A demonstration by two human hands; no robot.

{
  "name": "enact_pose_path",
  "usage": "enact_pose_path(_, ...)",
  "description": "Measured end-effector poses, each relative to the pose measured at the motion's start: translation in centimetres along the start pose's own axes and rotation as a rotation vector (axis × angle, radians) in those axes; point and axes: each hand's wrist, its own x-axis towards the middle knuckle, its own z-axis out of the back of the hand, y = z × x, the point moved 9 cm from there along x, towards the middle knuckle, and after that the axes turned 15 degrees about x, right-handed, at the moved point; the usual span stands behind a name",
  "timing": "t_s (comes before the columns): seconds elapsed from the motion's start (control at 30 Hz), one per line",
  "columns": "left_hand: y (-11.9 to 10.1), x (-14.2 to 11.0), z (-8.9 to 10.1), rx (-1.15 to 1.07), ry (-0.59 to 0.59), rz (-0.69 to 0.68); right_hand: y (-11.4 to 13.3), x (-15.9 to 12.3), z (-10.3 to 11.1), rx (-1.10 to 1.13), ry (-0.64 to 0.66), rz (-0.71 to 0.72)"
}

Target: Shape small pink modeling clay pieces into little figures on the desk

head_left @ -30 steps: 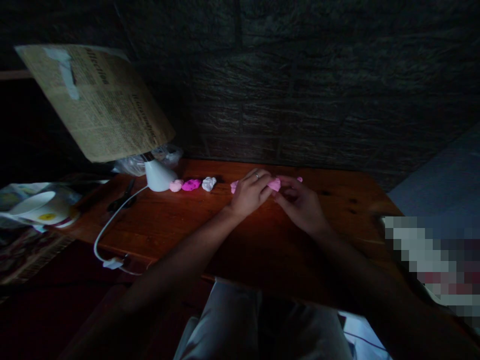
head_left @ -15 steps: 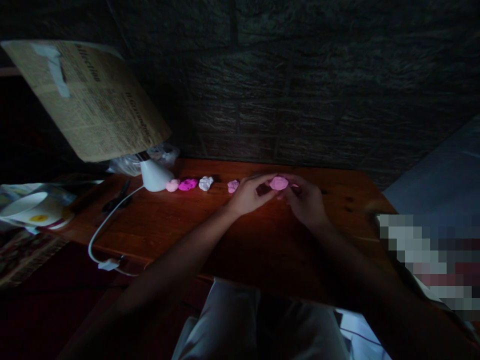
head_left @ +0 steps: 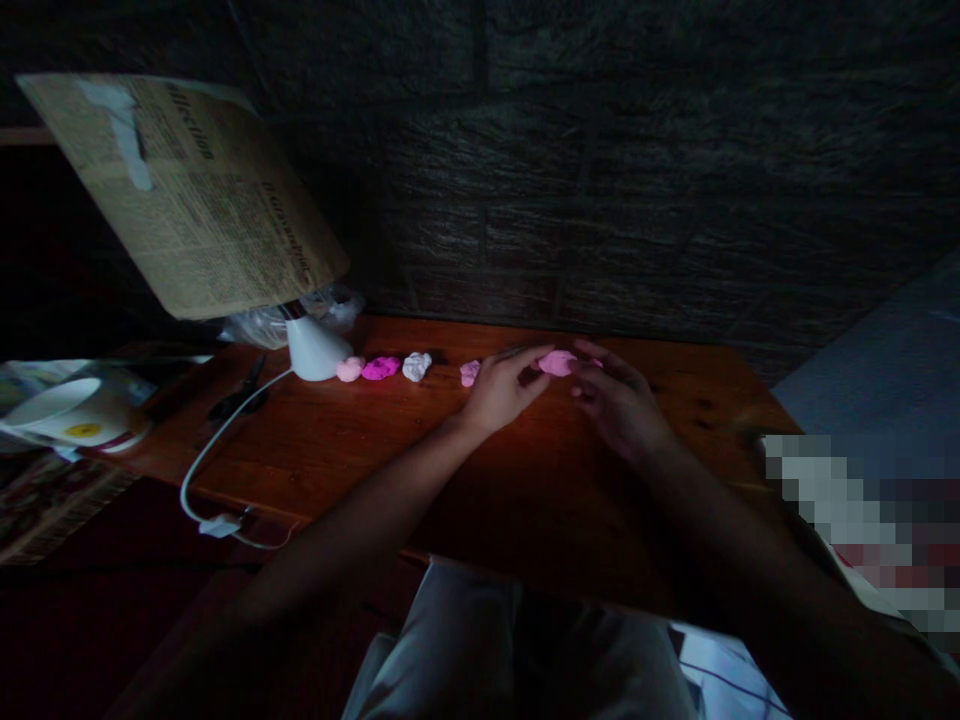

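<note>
On a wooden table (head_left: 375,450) my left hand (head_left: 499,390) pinches a pink lump of clay (head_left: 556,362) with its fingertips, far from me near the wall. My right hand (head_left: 619,405) is beside it, fingers curved and slightly apart, the fingertips just touching or close to the same lump. A smaller pale pink lump (head_left: 469,372) lies just left of my left hand. Further left sit a white lump (head_left: 416,366), a magenta lump (head_left: 381,368) and a light pink lump (head_left: 349,369) in a row.
A white lamp base (head_left: 315,347) with a newspaper-covered shade (head_left: 187,190) stands at the left, its white cable (head_left: 217,440) running off the table edge. Scissors (head_left: 240,392) lie near it. A white cup (head_left: 71,412) is at far left. A dark brick wall backs the table.
The pink lump has gone from pressed between both hands to held up by my left fingertips. My right hand's fingers have loosened and drawn slightly away from it.
</note>
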Motion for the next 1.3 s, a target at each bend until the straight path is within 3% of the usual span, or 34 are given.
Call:
enact_pose_path(0.3, -0.3, 0.1, -0.3, -0.133, 0.039, -0.021, 0.7, 0.2, 0.0, -0.083, 0.053, 0.058)
enact_pose_path(0.47, -0.9, 0.3, -0.1, -0.244, 0.048, -0.032, 1.0, 0.2, 0.5, -0.048, 0.003, 0.07)
enact_pose_path(0.67, -0.1, 0.4, -0.5, -0.284, 0.04, 0.026, 1.3, -0.1, -0.1, -0.083, 0.022, 0.082)
enact_pose_path(1.1, -0.6, 0.5, 0.0, -0.313, -0.02, -0.138, 0.9, 0.1, 0.0, -0.016, 0.035, 0.129)
enact_pose_path(1.3, -0.4, 0.5, -0.3, -0.365, 0.0, -0.113, 1.1, 0.1, -0.2, -0.055, 0.067, 0.147)
